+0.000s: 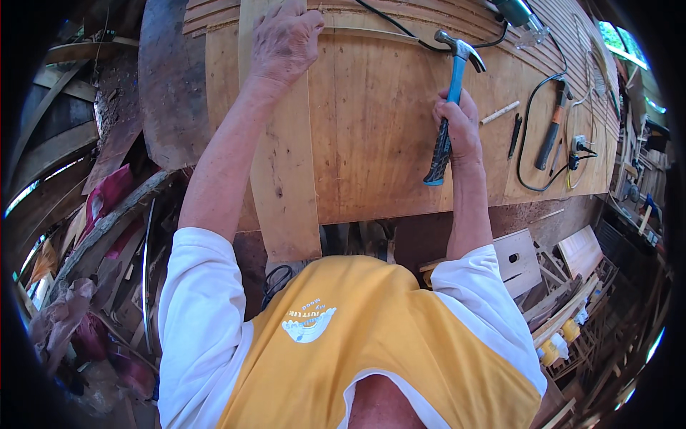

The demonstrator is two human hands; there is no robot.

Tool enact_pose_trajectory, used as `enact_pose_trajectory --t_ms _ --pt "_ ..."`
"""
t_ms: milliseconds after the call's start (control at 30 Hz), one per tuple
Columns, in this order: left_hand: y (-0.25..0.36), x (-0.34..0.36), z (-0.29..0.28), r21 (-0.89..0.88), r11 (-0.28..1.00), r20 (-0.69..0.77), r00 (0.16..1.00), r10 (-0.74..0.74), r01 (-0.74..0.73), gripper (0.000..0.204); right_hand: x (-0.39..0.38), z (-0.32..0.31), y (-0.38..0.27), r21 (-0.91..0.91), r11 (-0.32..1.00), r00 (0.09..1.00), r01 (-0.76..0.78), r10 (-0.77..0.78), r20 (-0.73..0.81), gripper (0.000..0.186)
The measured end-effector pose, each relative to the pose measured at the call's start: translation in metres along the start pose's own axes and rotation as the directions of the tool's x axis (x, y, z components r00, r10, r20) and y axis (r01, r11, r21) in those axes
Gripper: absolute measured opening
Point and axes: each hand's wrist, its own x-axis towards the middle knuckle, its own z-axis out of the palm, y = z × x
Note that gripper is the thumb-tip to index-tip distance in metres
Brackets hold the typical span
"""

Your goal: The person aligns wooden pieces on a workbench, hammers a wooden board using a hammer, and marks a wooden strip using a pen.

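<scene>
On the workbench (386, 143), right hand (457, 129) grip closed round hammer (449, 100); left hand (284, 43) flat, pressing plank (282, 164).

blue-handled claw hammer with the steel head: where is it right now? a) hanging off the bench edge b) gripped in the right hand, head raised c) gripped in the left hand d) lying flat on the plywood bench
b: the right hand is closed around the handle of the blue-handled claw hammer, its steel head up over the plywood bench, while the left hand presses a long thin wooden strip.
</scene>
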Motion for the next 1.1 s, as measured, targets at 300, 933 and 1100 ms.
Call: enact_pose_trajectory --t_ms 300,933,1100 --pt "0.003 0.000 -0.003 -0.032 0.999 0.006 1.000 -0.031 0.031 0.006 -0.015 0.002 0.005 0.023 1.000 1.000 -0.020 0.020 -0.002 0.018" --pt "-0.008 -0.001 0.001 0.041 0.999 0.073 0.997 -0.037 0.034 0.007 -0.001 0.005 0.000 0.012 0.998 0.998 -0.067 0.066 0.003 0.017" --pt "-0.009 -0.003 0.005 0.049 0.997 0.097 0.994 -0.057 0.053 0.007 -0.005 -0.002 -0.004 -0.170 0.985 0.998 -0.002 0.012 0.057 0.019"
